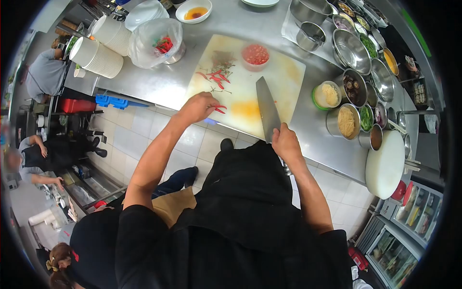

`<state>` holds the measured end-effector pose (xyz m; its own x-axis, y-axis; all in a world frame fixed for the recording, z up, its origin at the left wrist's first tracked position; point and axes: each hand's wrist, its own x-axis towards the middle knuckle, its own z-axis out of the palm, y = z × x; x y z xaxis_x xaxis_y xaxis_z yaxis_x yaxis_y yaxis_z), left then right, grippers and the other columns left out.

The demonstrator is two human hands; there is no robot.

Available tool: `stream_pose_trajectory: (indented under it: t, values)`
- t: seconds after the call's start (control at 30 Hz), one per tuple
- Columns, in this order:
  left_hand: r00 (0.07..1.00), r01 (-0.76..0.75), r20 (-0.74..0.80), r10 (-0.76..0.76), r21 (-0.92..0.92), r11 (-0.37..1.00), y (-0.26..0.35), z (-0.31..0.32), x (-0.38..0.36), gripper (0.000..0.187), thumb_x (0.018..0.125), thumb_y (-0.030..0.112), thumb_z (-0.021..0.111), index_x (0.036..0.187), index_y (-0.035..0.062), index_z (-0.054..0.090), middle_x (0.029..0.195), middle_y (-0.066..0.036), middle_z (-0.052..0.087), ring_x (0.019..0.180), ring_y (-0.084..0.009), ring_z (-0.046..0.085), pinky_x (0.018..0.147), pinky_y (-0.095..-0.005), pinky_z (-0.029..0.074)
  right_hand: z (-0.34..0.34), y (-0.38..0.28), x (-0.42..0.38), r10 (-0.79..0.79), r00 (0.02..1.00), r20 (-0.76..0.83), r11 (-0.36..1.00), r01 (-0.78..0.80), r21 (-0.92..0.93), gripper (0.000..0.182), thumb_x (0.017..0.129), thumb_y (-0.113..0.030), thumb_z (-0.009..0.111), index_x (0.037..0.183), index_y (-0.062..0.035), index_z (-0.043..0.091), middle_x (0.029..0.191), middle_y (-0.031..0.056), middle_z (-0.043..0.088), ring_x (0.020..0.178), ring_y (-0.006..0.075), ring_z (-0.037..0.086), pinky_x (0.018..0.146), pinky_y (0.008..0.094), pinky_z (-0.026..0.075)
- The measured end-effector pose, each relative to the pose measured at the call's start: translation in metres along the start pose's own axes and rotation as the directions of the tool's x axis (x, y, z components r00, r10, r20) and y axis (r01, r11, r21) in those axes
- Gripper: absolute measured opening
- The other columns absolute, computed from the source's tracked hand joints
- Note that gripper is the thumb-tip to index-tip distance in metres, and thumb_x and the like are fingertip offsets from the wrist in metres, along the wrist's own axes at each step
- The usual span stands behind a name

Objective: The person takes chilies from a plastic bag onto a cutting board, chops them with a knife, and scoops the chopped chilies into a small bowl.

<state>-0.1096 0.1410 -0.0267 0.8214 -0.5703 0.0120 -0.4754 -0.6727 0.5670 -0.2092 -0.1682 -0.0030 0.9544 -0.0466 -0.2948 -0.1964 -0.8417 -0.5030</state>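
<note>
My left hand (201,107) is closed on red chilies (219,109) at the near left edge of a white cutting board (293,79). Beyond it lie several loose red chilies (219,77) and a scatter of stems (224,60). In my right hand (287,143) is the handle of a broad cleaver (268,108), its blade resting over the board and pointing away from me. A clear tub of chopped red chili (255,55) stands near the board's far side. Yellow stains mark the middle of the board.
Left of the board, a plastic bag (156,43) with red chilies sits in a metal pot, beside stacked white containers (103,60). Metal bowls (352,50) and ingredient tubs (346,120) crowd the right. A round white block (385,166) stands at the right end. Other people are at left.
</note>
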Motion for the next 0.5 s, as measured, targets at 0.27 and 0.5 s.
stream_pose_trajectory:
  t: [0.27,0.5]
  values:
    - [0.978,-0.076,-0.2,0.053,-0.108,0.991,0.032,0.063,0.011,0.023,0.075,0.005,0.072,0.098,0.0049,0.073,0.09,-0.014,0.065,0.086,-0.0328,0.061,0.079,-0.0403,0.051,-0.002,0.002,0.004,-0.001,0.999,0.032,0.999,0.0,0.044,0.025,0.094,-0.019,0.051,0.094,0.0061,0.054,0.081,0.0306,0.065,0.081,0.0472,0.064,0.075,0.0538,0.051]
    - [0.963,-0.037,-0.268,0.03,-0.022,0.999,0.065,0.076,0.027,0.034,0.071,0.016,0.079,0.101,0.0015,0.071,0.091,-0.015,0.063,0.087,-0.0334,0.06,0.08,-0.0399,0.05,-0.015,-0.009,0.003,-0.001,0.998,0.057,0.999,0.004,-0.052,0.025,0.094,-0.019,0.051,0.098,0.0052,0.053,0.084,0.0292,0.065,0.084,0.0463,0.064,0.077,0.0532,0.05]
